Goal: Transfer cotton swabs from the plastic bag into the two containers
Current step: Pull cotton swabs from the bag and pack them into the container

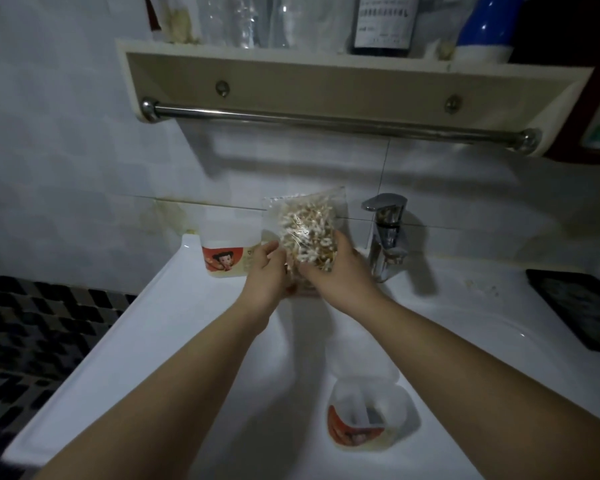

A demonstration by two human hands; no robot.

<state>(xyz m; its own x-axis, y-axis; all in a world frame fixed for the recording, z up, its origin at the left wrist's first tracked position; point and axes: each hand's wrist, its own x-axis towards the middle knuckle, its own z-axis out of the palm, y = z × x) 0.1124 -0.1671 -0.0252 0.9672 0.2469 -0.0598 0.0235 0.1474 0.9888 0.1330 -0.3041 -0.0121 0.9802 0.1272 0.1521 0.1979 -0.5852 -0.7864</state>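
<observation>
A clear plastic bag (307, 223) full of cotton swabs stands upright above the back of the white sink counter (160, 323). My right hand (340, 275) grips its lower right side. My left hand (265, 271) pinches its lower left edge. Just left of the bag stands one translucent container (227, 244) with a red cartoon label. A second, identical container (364, 414) sits open near the front of the counter, its hinged lid flipped back. I see no swabs inside it.
A chrome faucet (387, 233) rises just right of the bag. A shelf with a metal towel bar (340, 123) hangs above, bearing bottles. A dark tray (579, 306) lies at the counter's right edge. Checkered floor shows on the left.
</observation>
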